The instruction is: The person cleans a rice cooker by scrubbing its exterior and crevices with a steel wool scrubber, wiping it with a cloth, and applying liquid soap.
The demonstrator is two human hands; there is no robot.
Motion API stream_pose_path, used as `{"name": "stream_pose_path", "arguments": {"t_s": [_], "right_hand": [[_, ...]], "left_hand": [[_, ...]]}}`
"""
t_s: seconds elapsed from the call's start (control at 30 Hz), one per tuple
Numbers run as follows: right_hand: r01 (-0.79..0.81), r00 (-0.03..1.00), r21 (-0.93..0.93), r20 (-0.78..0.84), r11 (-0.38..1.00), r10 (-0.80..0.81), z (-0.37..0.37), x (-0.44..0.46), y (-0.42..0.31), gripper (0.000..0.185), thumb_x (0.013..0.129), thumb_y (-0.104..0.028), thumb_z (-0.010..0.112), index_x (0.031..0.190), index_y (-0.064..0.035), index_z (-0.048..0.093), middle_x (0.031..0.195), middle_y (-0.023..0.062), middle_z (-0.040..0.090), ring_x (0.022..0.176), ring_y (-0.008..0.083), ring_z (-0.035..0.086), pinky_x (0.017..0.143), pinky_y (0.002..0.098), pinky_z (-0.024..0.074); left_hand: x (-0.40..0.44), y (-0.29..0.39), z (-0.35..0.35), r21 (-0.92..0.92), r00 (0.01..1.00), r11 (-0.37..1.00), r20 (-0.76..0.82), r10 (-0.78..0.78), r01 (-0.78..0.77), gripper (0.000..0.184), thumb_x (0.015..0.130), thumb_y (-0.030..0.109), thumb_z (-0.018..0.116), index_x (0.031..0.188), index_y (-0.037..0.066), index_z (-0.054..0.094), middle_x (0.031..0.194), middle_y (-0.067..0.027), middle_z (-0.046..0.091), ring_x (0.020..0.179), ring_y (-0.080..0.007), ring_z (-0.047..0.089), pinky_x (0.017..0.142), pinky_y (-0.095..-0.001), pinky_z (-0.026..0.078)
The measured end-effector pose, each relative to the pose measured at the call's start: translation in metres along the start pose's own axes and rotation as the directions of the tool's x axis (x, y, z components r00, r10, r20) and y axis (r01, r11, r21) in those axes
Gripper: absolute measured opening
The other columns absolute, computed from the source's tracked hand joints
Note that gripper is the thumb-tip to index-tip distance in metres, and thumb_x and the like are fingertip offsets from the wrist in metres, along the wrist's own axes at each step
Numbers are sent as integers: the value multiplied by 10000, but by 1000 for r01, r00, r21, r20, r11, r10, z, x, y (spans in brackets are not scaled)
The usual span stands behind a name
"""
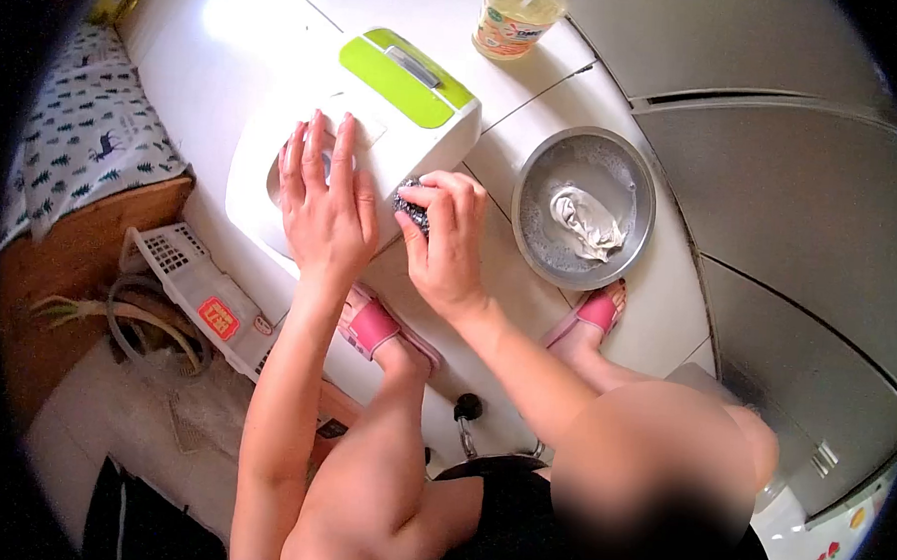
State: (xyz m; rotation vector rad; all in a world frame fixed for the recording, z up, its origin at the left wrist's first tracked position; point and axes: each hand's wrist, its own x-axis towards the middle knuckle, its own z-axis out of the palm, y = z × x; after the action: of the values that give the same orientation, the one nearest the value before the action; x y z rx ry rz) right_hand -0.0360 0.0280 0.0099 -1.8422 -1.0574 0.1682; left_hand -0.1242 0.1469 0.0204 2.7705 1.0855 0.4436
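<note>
A white plastic box (pixel 429 151) with a bright green panel (pixel 397 83) and a grey handle rests on the tiled floor. My left hand (pixel 327 205) lies on its top with fingers stretched out, partly covering a round opening. My right hand (pixel 445 235) pinches a steel wool scrubber (pixel 412 206) against the side of the box. To the right of that hand, a metal basin (pixel 522 208) holds soapy water and a crumpled whitish cloth (pixel 583 224).
Behind the basin stands a bottle (pixel 512 25) of yellowish liquid with a red cap. Grey cabinet doors (pixel 793 175) line the right side. On the left are a white plastic basket (pixel 203 279), a coiled hose (pixel 131 336) and a wooden piece (pixel 89 249) under a patterned cloth (pixel 104 135).
</note>
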Motion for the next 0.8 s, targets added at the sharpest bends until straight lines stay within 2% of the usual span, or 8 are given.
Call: {"name": "stream_pose_path", "arguments": {"t_s": [0.1,0.17,0.23,0.33,0.43,0.57,0.7,0.8], "right_hand": [[-10,994,13,-110,1000,12,1,24,32,222,864,-101,664,1062,-56,573,1113,162,516,1097,355,483,983,473,373],[-98,983,-31,-159,995,92,-7,52,61,185,880,-65,677,1044,-32,597,1052,136,555,1067,317,519,978,437,391],[-312,928,109,-175,944,327,0,70,98,155,900,-64,659,1035,-21,595,1022,129,567,1024,299,542,950,402,419],[-247,947,161,-167,955,273,-1,69,97,141,907,-109,651,1003,-45,570,1027,147,542,1022,360,511,911,471,400],[-94,984,22,-150,995,96,-8,43,66,115,885,-87,656,965,-51,581,1068,145,551,1040,345,511,916,454,405],[55,998,24,-42,998,-54,0,17,17,119,872,-94,661,954,-66,580,1078,143,538,1051,346,477,944,466,391],[15,990,0,-143,1000,-15,-4,33,40,94,883,-84,680,945,-68,612,1047,125,575,1014,309,523,913,412,395],[-97,967,100,-224,990,118,-2,57,84,101,910,-61,655,960,-32,572,1021,120,570,978,281,545,907,384,421]], "left_hand": [[0,1,0,10,1000,1000,6,8,-8,513,1001,233,460,1506,144,448,1574,-145,370,1488,-338,273,1229,-475,200],[0,2,-1,4,1000,1000,10,5,-5,513,1000,232,455,1505,145,448,1574,-145,370,1486,-338,276,1231,-475,196],[0,1,-1,-1,1000,1000,9,20,-20,522,980,222,490,1494,131,462,1567,-168,367,1463,-377,295,1213,-506,222],[3,1,1,7,999,999,-2,33,-33,527,970,217,507,1487,122,469,1559,-182,370,1449,-395,308,1204,-522,235],[1,1,1,20,999,999,0,32,-32,527,971,217,503,1487,115,468,1554,-184,374,1444,-393,315,1202,-522,236],[2,2,1,-1,999,999,-3,44,-44,528,977,217,492,1491,105,461,1557,-189,368,1442,-391,320,1201,-519,235],[2,0,2,20,998,998,4,58,-58,531,981,219,484,1497,98,453,1560,-195,365,1442,-393,321,1200,-515,235],[2,1,0,26,998,998,5,64,-64,532,982,219,482,1499,96,452,1555,-198,371,1439,-398,326,1199,-515,235]]}}
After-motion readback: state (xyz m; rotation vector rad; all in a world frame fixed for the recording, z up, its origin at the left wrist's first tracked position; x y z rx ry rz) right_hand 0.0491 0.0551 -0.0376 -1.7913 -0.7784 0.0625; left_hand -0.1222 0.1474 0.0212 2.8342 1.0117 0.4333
